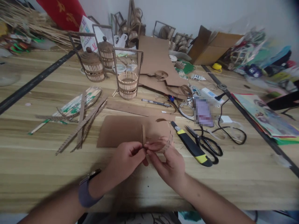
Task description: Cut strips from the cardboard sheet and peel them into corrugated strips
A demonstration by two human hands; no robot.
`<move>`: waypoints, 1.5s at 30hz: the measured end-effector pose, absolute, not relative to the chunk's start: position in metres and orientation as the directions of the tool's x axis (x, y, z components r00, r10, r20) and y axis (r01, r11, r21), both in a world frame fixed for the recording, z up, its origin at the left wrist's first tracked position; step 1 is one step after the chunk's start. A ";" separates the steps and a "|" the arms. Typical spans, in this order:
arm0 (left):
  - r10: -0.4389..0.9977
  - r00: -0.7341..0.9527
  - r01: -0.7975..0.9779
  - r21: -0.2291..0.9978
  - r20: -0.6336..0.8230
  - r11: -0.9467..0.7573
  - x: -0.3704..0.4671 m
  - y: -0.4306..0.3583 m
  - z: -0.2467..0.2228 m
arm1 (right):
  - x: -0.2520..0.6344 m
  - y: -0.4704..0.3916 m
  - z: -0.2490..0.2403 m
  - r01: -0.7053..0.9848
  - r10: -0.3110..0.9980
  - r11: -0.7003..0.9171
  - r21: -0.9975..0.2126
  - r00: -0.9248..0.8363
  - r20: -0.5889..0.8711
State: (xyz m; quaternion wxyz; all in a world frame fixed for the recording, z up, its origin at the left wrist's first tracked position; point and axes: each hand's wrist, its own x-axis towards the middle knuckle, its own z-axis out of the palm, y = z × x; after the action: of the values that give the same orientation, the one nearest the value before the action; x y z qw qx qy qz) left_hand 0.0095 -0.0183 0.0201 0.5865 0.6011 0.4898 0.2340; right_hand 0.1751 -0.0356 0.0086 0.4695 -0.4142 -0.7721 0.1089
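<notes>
Both of my hands meet over the near edge of a cardboard sheet (119, 130). Between the fingertips of my left hand (132, 155) and my right hand (171, 160) is a narrow cardboard strip (143, 133), its upper part sticking up away from me. Both hands are closed in a pinch on it, and the fingers partly hide the pinched section. To the right of my right hand lie a black and yellow utility knife (191, 146) and black-handled scissors (207, 144). A wristband is on my left wrist.
Cut cardboard strips (80, 124) lie on the left over a packet of sticks (91, 96). Behind the sheet stand a small stick basket (127, 84) with a tall handle and two lidded ones. A pen (156, 102), cables, a phone (203, 112) and a power strip (211, 95) lie right of centre.
</notes>
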 end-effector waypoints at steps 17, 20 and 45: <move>0.859 0.416 0.304 0.936 -0.298 0.177 0.007 -0.018 0.019 | 0.177 -0.037 0.012 0.402 0.902 0.425 -0.811 -0.109 0.418; 0.853 0.429 0.278 0.942 -0.299 0.190 0.006 -0.018 0.018 | 0.177 -0.035 0.011 0.291 0.940 0.340 -0.894 -0.074 0.333; 0.834 0.433 0.249 0.934 -0.343 0.255 0.008 -0.015 0.017 | 0.178 -0.033 0.010 0.477 0.811 0.571 -0.668 -0.204 0.548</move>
State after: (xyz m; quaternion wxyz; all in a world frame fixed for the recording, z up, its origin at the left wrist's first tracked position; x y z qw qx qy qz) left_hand 0.0082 -0.0150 0.0167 0.6307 0.5644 0.4796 0.2319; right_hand 0.1776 -0.0327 0.0104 0.4645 -0.4267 -0.7549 0.1797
